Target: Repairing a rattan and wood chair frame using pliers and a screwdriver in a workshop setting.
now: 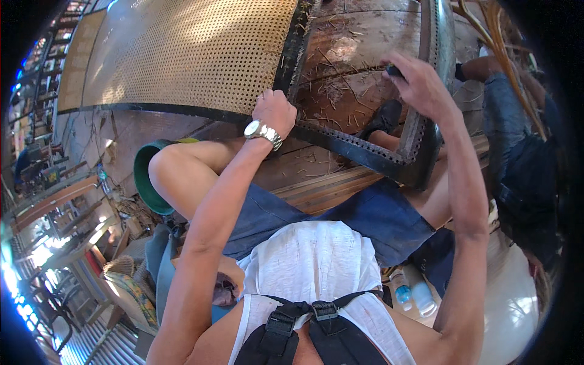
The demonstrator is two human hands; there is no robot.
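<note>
A large dark wooden furniture frame (347,146) lies before me, with a woven cane panel (188,55) across its left part. The right section is open, and rows of small holes run along its bars. My left hand (275,112), a metal watch (261,132) on its wrist, is closed over the dark bar beside the panel; its fingertips are hidden. Above the open section, close to the right bar, my right hand (421,85) is closed around a small black object (395,72), perhaps a tool handle. Most of that object is hidden in the fingers.
Loose cane strips (331,67) litter the floor. A green bucket (143,179) stands by my left knee. Another person (517,140) sits at the right, near long bent strands (502,48). Bottles (420,292) lie by my right side. Wooden furniture parts (67,225) crowd the left.
</note>
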